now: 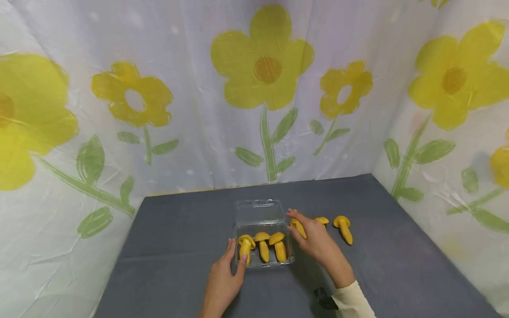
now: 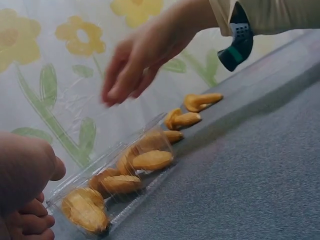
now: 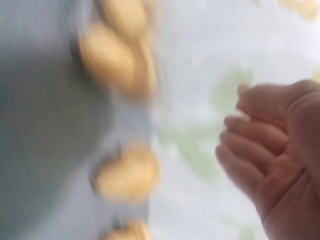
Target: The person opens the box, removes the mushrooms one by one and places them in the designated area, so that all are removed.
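Note:
A clear plastic box (image 1: 260,211) stands with its lid folded back, holding three yellow mushrooms (image 1: 263,247) side by side. My left hand (image 1: 224,278) rests at the box's left side, thumb near the left mushroom (image 1: 245,248). Above the table, just right of the box, my right hand (image 1: 318,240) hovers with nothing in its fingers, also in the right wrist view, where the hand (image 3: 280,145) has its fingers slightly bent. In the head view it partly covers a mushroom (image 1: 298,228) and another (image 1: 322,220); a further mushroom (image 1: 343,229) lies to their right.
The grey table (image 1: 179,251) runs back to a white curtain (image 1: 199,154) printed with yellow flowers, which also rises at both sides. A dark band (image 1: 325,299) sits at my right wrist beside the cream sleeve (image 1: 353,300).

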Available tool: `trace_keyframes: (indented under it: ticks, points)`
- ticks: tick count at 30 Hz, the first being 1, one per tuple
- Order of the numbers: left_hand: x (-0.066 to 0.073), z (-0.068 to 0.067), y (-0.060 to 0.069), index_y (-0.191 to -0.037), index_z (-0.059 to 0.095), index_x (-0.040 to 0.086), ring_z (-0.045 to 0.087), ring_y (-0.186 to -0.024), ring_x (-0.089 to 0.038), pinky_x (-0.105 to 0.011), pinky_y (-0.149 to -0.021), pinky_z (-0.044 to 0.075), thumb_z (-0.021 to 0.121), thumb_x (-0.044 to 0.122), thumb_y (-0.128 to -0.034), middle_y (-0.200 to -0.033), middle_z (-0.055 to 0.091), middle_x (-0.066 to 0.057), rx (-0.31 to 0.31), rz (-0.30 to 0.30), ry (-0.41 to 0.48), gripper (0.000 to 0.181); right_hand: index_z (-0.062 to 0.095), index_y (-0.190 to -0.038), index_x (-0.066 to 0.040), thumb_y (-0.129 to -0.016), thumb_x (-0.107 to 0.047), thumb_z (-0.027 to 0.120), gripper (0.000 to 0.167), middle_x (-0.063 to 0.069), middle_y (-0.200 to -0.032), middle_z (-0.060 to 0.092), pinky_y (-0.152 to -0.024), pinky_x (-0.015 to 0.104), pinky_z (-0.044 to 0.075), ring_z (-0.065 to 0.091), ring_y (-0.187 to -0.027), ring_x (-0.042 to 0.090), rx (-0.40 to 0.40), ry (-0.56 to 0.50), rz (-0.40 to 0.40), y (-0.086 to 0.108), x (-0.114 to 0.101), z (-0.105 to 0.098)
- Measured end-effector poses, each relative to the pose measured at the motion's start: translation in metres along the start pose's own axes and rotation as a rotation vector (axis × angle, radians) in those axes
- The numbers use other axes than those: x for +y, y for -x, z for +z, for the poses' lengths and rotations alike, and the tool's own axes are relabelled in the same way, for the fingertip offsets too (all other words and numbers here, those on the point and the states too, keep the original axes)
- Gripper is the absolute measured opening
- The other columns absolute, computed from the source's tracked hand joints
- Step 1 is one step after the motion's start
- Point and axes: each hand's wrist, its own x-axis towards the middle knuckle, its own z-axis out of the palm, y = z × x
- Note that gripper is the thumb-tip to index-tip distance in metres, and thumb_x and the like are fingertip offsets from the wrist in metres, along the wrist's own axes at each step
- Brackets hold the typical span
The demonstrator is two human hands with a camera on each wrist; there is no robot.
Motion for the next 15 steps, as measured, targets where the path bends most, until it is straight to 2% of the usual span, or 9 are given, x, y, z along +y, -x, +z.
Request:
trace_keyframes:
  ticks: [2, 4, 6, 7, 9, 12, 15]
  points:
    - [-0.001, 0.0, -0.001, -0.157, 0.046, -0.002, 0.051, -0.142, -0.042, -0.063, -0.112, 0.045, 0.066, 0.036, -0.1066, -0.162, 0.043, -0.019, -0.003, 0.015, -0.002, 0.066, 0.062, -0.145, -0.005, -0.106, -0.016, 0.068, 0.041, 0.016, -0.152, 0.059, -0.071, 0.033, 0.059, 0.068, -0.065, 0.014, -0.049, -0.018, -0.065, -0.003, -0.016, 0.017]
    - [-0.002, 0.002, -0.002, -0.156, 0.046, -0.004, 0.051, -0.141, -0.043, -0.062, -0.112, 0.046, 0.067, 0.034, -0.106, -0.161, 0.044, -0.021, -0.008, 0.033, 0.002, 0.067, 0.063, -0.145, -0.008, -0.106, -0.017, 0.068, 0.04, 0.013, -0.149, 0.062, -0.076, 0.032, 0.061, 0.071, -0.073, 0.013, -0.098, -0.018, -0.109, -0.006, -0.028, 0.034]
    - [-0.003, 0.004, -0.003, -0.155, 0.046, -0.007, 0.052, -0.14, -0.044, -0.063, -0.11, 0.047, 0.069, 0.034, -0.1051, -0.159, 0.045, -0.023, -0.016, 0.058, 0.006, 0.068, 0.064, -0.143, -0.01, -0.105, -0.017, 0.069, 0.038, 0.012, -0.143, 0.068, -0.069, 0.029, 0.058, 0.066, -0.066, 0.011, -0.127, -0.005, -0.118, -0.01, -0.037, 0.048]
    - [-0.003, 0.005, -0.004, -0.155, 0.046, -0.007, 0.052, -0.14, -0.044, -0.062, -0.111, 0.047, 0.069, 0.034, -0.1048, -0.159, 0.045, -0.024, -0.019, 0.064, 0.009, 0.069, 0.066, -0.14, -0.01, -0.105, -0.015, 0.069, 0.036, 0.011, -0.136, 0.071, -0.069, 0.028, 0.058, 0.068, -0.071, 0.009, -0.124, 0.018, -0.122, -0.012, -0.04, 0.053]
    - [-0.003, 0.006, -0.005, -0.154, 0.045, -0.009, 0.052, -0.14, -0.045, -0.062, -0.111, 0.046, 0.07, 0.034, -0.1042, -0.158, 0.044, -0.026, -0.029, 0.075, 0.018, 0.07, 0.07, -0.135, -0.01, -0.104, -0.014, 0.071, 0.032, 0.008, -0.125, 0.076, -0.062, 0.025, 0.054, 0.064, -0.067, 0.006, -0.121, 0.079, -0.105, -0.018, -0.046, 0.063]
    - [-0.003, 0.005, -0.006, -0.155, 0.044, -0.009, 0.05, -0.141, -0.046, -0.062, -0.113, 0.044, 0.071, 0.033, -0.1038, -0.159, 0.042, -0.028, -0.036, 0.057, 0.024, 0.072, 0.076, -0.125, -0.011, -0.103, -0.016, 0.071, 0.023, 0.002, -0.11, 0.08, -0.065, 0.027, 0.058, 0.072, -0.079, 0.011, -0.107, 0.172, -0.093, -0.027, -0.053, 0.072]
    - [-0.001, 0.004, -0.005, -0.155, 0.044, -0.009, 0.049, -0.141, -0.047, -0.063, -0.113, 0.044, 0.072, 0.031, -0.1032, -0.158, 0.042, -0.029, -0.034, 0.039, 0.019, 0.071, 0.079, -0.116, -0.014, -0.103, -0.016, 0.071, 0.015, -0.002, -0.099, 0.079, -0.064, 0.027, 0.058, 0.072, -0.077, 0.011, -0.092, 0.233, -0.107, -0.033, -0.055, 0.08]
